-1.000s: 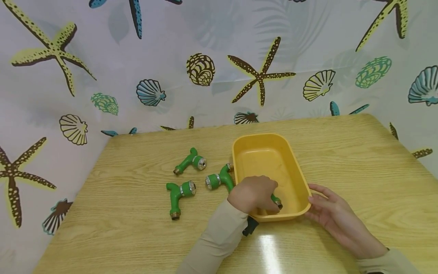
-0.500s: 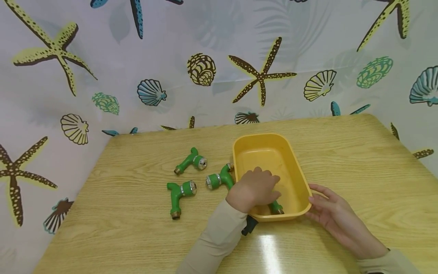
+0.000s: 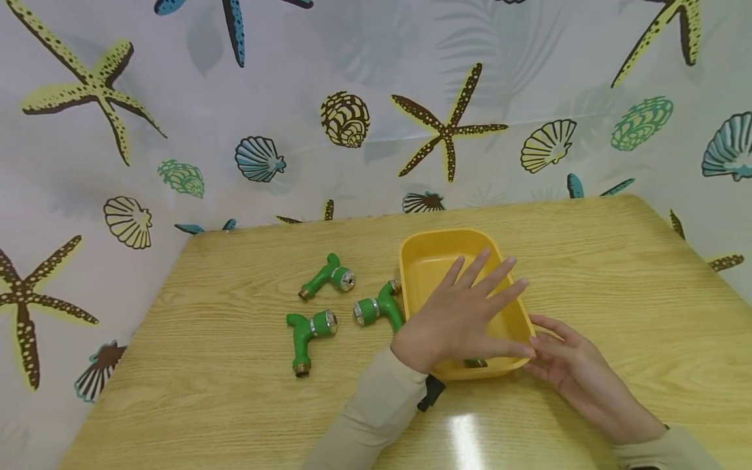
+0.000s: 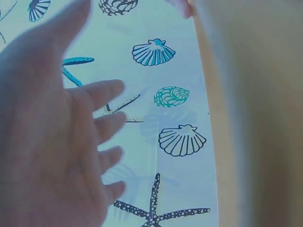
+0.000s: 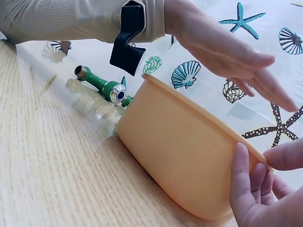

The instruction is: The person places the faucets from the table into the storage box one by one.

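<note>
My left hand [image 3: 458, 320] hovers over the yellow plastic basin [image 3: 452, 236], its fingers spread wide and holding nothing. Only the metal-tipped end of a green tap [image 3: 474, 363] shows inside the basin under that hand; the rest is hidden. In the left wrist view the palm of the left hand [image 4: 52, 151] is bare. My right hand [image 3: 587, 378] pinches the basin's near right corner. The right wrist view has the thumb at the rim and the fingers against the outer wall of the basin [image 5: 180, 146].
Left of the basin three more green taps lie on the wooden table [image 3: 235, 418]: one tap [image 3: 386, 305] close against its wall, one tap [image 3: 301, 343] nearer me, another tap [image 3: 322, 277] farther back. A curtain [image 3: 376, 130] with shells and starfish hangs behind.
My left hand has let go of the green tap inside the basin, lifted off it and spread its fingers. The right hand keeps its place at the basin's corner.
</note>
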`<state>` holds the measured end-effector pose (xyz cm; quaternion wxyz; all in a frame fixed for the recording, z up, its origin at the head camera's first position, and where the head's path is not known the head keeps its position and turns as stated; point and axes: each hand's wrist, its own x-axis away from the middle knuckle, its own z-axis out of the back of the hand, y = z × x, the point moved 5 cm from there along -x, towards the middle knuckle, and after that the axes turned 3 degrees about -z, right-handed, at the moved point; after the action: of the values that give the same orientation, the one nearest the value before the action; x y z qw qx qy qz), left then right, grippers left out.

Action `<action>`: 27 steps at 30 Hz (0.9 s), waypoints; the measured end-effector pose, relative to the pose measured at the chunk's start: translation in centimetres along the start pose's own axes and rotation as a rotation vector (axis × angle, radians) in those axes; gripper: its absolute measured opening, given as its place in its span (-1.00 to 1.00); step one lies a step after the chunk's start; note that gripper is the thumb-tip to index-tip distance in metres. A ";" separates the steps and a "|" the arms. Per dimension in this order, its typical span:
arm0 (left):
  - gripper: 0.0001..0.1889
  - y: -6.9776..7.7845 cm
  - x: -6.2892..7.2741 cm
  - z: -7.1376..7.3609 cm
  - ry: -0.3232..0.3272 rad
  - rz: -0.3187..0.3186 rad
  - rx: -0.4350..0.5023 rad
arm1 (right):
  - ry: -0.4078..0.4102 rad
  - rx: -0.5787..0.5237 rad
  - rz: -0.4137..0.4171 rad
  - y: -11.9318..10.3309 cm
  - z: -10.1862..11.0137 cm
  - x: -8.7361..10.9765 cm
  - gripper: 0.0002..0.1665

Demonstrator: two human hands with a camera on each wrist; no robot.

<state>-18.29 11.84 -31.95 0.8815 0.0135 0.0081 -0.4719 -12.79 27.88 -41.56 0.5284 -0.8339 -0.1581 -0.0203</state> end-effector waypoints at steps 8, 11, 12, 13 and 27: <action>0.09 2.6 0.1 1.0 0.235 -0.129 -0.200 | 0.092 0.101 -0.047 -0.2 0.2 0.2 -0.72; 0.12 3.1 0.3 1.0 0.302 -0.146 -0.247 | 0.081 0.097 -0.054 -0.1 0.0 0.3 -0.71; 0.12 3.1 0.5 1.0 0.316 -0.145 -0.265 | 0.071 0.083 -0.052 -0.1 0.0 0.3 -0.71; 0.12 3.0 0.7 0.9 0.321 -0.142 -0.283 | 0.059 0.074 -0.050 0.0 -0.1 0.2 -0.70; 0.10 -0.4 6.3 -0.6 0.347 -0.154 -0.317 | 0.042 0.022 0.004 0.0 -0.1 -0.2 -0.67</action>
<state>-15.15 6.39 -32.77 0.8196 -0.0449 0.2342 -0.5210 -12.96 27.70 -41.57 0.5406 -0.8279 -0.1454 -0.0350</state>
